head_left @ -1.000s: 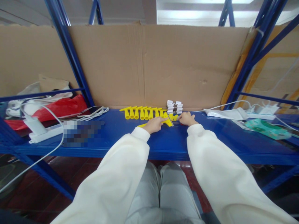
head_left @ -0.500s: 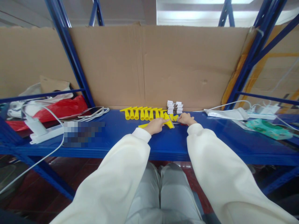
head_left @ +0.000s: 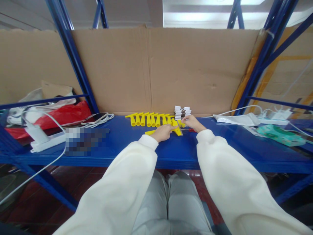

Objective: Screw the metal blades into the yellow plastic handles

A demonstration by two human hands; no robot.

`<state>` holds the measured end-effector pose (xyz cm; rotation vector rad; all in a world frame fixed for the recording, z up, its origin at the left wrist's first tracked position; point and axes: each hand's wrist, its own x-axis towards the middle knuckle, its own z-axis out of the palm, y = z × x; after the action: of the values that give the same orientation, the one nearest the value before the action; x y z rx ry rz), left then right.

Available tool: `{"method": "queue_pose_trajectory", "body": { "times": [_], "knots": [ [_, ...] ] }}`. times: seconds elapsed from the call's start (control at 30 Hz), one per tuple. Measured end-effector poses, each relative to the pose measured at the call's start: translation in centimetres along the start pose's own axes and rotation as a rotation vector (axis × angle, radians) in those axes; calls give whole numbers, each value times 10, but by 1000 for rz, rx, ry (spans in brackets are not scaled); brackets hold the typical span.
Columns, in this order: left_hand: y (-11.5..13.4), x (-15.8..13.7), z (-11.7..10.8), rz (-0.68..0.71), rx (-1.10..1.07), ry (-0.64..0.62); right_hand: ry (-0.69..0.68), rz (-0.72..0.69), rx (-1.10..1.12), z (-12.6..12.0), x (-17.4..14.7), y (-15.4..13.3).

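Observation:
My left hand is closed around a yellow plastic piece with a wide, flat head and a thin pale strip along its right side. Close to the upper end of that strip, my right hand has its fingertips pinched together; anything between them is too small to name. Below the right hand lies a thin tool with a red handle. Several yellow pieces with hollow round handles stand in a row behind my left hand. White small parts are stacked in two columns behind the right hand.
A tall cardboard sheet closes off the back of the blue shelf. On the left lie a red bag, a white power strip and cables. A white packet and a green pack lie on the right.
My right hand has moved slightly up and left to the strip, uncovering the red-handled tool. My left hand stays on the yellow piece.

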<state>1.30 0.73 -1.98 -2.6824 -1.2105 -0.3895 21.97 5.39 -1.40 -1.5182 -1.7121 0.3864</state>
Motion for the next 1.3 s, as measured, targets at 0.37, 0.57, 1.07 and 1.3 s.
{"method": "queue_pose_trajectory", "body": {
  "times": [0.37, 0.57, 1.07, 1.3],
  "knots": [
    [6, -2, -4, 45, -2, -15, -80, -124, -26, 13, -7, -18],
    [8, -3, -6, 53, 3, -23, -75, -82, -88, 14, -8, -17],
    [10, -5, -8, 55, 56, -36, -27, 59, 142, 16, -20, -25],
    [10, -6, -9, 77, 70, -32, -24, 130, 293, 14, -20, -25]
  ]
}}
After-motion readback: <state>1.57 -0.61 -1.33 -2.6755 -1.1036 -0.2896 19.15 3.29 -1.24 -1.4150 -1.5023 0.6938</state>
